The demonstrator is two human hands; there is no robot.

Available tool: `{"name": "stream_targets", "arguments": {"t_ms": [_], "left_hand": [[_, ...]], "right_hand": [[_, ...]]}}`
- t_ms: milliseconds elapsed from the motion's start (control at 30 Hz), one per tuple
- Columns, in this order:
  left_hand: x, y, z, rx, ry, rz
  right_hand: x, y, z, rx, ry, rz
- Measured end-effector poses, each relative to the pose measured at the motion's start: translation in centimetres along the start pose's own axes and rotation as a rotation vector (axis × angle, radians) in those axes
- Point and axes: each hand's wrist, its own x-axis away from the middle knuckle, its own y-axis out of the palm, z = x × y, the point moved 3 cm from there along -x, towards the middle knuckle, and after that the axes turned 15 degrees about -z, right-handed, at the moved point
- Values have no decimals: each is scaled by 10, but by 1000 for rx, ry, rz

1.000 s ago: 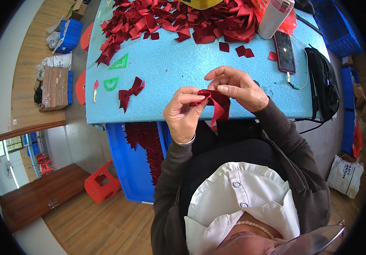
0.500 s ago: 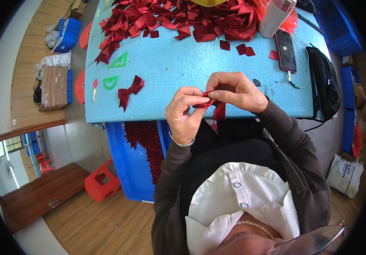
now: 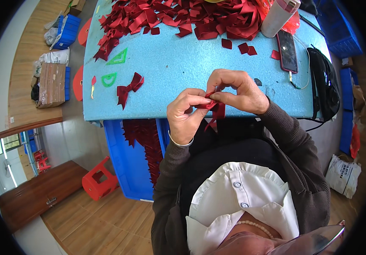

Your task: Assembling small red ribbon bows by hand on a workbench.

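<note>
Red ribbon (image 3: 219,111) trails toward six o'clock on my remote feed: left hand (image 3: 184,114), closed in a pinch, grips its folds from eight; right hand (image 3: 246,95), equally near, nips its upper edge from three.

Red ribbon (image 3: 220,111): now more bunched at the left hand (image 3: 184,115). Right hand (image 3: 246,97): index finger, earlier extended, now curled down to the ribbon.
</note>
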Motion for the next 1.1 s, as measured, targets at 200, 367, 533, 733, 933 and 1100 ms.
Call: {"name": "stream_targets", "arguments": {"t_ms": [200,367,533,733,933,1100], "left_hand": [[-2,-2,0,167,31,33],[2,-3,-2,41,12,3],[1,0,-1,-157,41,-26],[-3,2,-5,-330,133,-27],[-7,-2,-8,-335,135,-30],[-10,-4,-12,-366,132,-49]], "right_hand": [[-2,1,-7,326,-224,24],[2,-1,-7,410,-260,-15],[5,-3,16,102,-143,-41],[8,-2,34,-253,170,-49],[6,-9,33,-191,292,-160],[3,-12,40,-153,258,-182]]}}
